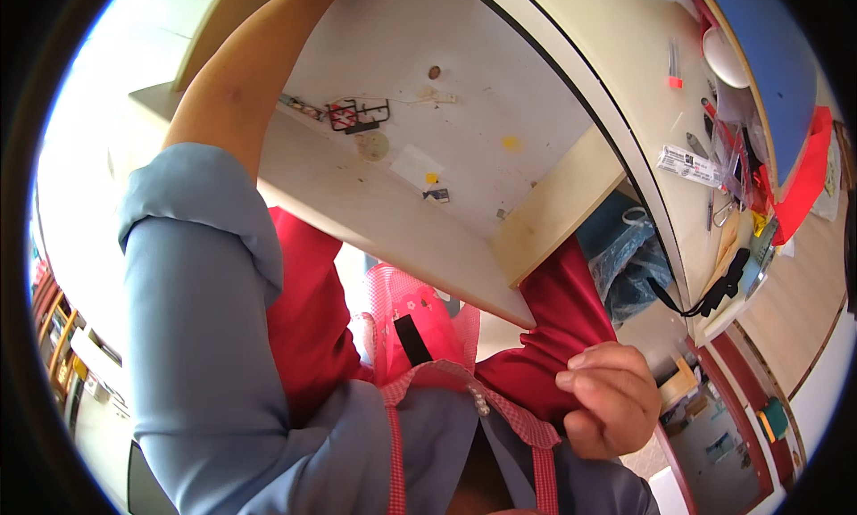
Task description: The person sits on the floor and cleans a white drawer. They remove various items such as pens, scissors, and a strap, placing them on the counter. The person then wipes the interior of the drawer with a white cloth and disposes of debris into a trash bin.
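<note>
My left arm [227, 86] reaches up past the top edge, and my left hand is out of view. Before me is a pulled-out drawer [381, 224] with a pale, stained bottom. Inside lie a black plastic frame [375, 113] with a red piece [343, 117], a thin white cord [395, 100], a small yellow piece [432, 178] and a small dark-blue card [437, 195]. A brown round object [434, 72] lies farther back. My right hand [612, 401] hovers beside my apron [428, 334], low on the right. Its fingers are curled in, with nothing visible in them.
The white desktop edge [576, 53] curves above the drawer. On the desktop lie a clear tube with a red end [675, 80], a printed packet [689, 163], a black strap [730, 284] and a red item [803, 180]. A blue plastic bag [626, 260] sits below.
</note>
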{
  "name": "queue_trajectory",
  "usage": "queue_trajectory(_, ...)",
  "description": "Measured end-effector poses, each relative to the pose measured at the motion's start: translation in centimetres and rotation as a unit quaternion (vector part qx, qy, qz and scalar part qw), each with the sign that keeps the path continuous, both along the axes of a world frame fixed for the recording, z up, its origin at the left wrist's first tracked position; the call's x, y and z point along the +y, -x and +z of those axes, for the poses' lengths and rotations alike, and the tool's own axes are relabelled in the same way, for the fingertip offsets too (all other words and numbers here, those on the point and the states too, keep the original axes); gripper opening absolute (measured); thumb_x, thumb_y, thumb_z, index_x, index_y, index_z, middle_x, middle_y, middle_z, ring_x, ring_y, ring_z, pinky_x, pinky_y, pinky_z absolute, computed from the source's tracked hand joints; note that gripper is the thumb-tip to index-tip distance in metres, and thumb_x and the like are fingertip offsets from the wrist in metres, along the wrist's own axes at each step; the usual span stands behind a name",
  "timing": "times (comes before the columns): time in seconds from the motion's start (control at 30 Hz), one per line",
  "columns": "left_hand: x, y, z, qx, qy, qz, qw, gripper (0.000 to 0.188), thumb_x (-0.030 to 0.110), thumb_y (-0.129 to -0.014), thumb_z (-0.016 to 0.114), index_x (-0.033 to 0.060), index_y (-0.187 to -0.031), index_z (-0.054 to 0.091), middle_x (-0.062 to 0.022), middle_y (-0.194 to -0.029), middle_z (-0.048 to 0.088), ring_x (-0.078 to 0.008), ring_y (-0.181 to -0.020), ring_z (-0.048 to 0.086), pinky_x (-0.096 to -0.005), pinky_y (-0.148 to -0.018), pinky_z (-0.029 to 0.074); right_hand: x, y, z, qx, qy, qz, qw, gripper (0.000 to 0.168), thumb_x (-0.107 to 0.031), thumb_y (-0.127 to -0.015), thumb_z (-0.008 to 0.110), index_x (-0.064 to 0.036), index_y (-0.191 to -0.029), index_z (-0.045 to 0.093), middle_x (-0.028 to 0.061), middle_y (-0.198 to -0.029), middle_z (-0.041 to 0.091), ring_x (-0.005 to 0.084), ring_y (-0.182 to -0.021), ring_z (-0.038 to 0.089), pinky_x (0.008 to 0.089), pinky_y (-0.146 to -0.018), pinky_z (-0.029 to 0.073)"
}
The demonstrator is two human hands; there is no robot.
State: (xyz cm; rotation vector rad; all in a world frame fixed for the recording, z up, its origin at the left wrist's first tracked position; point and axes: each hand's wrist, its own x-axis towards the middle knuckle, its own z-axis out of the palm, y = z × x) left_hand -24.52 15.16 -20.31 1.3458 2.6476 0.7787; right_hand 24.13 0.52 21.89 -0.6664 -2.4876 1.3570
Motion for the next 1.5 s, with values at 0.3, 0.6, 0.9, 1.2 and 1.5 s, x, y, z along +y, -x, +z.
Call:
queue_trajectory(0.3, -0.2, -15.1, 4.2, 0.033, -0.036, -0.077, 0.996, 0.033, 0.016, -0.084, 0.048, 0.0050, -0.113, 0.058, -0.0125, -0.113, 0.060, -0.0262, -0.104, 0.055, -0.0372, -0.086, 0.045, -0.6, 0.2, 0.8, -0.017, 0.044, -0.019, 0.999, 0.032, -0.015, -0.068, 0.073, 0.002, -0.094, 0.064, 0.0111, -0.080, 0.063, 0.0250, -0.075, 0.060, 0.0318, -0.058, 0.052)
queue_trajectory(0.6, -1.1, -34.6, 8.6, -0.053, 0.009, -0.227, 0.972, 0.039, 0.014, -0.084, 0.047, 0.0059, -0.122, 0.052, -0.0131, -0.123, 0.053, -0.0256, -0.117, 0.047, -0.0365, -0.099, 0.035, -1.9, 0.1, 0.4, -0.057, 0.004, 0.012, 0.998, 0.040, -0.011, -0.066, 0.073, 0.002, -0.101, 0.062, 0.0107, -0.083, 0.062, 0.0244, -0.072, 0.058, 0.0317, -0.059, 0.050)
queue_trajectory(0.9, 2.3, -42.6, 0.9, -0.274, -0.039, -0.364, 0.889, 0.043, 0.021, -0.084, 0.048, 0.0166, -0.127, 0.049, -0.0073, -0.131, 0.048, -0.0250, -0.120, 0.045, -0.0326, -0.098, 0.038, -2.0, -1.2, -0.1, -0.016, 0.059, 0.050, 0.997, 0.040, -0.014, -0.067, 0.071, 0.003, -0.102, 0.061, 0.0112, -0.082, 0.062, 0.0242, -0.071, 0.059, 0.0300, -0.059, 0.051)
queue_trajectory(1.2, -4.7, -40.3, 8.4, -0.065, 0.060, -0.534, 0.841, 0.046, 0.006, -0.081, 0.048, 0.0099, -0.128, 0.046, -0.0071, -0.133, 0.044, -0.0232, -0.126, 0.037, -0.0331, -0.105, 0.031, -2.9, -2.1, -1.2, -0.161, -0.042, 0.043, 0.985, 0.044, -0.017, -0.072, 0.064, 0.003, -0.110, 0.055, 0.0154, -0.096, 0.057, 0.0290, -0.093, 0.055, 0.0367, -0.078, 0.047)
queue_trajectory(1.5, -10.4, -36.0, 10.6, -0.176, 0.012, -0.503, 0.846, 0.039, 0.001, -0.081, 0.050, 0.0124, -0.118, 0.055, -0.0099, -0.123, 0.053, -0.0260, -0.116, 0.048, -0.0342, -0.097, 0.041, -8.2, -2.0, -5.8, -0.273, -0.157, 0.149, 0.937, 0.050, -0.019, -0.075, 0.060, 0.004, -0.118, 0.049, 0.0209, -0.097, 0.057, 0.0309, -0.095, 0.054, 0.0420, -0.082, 0.043)
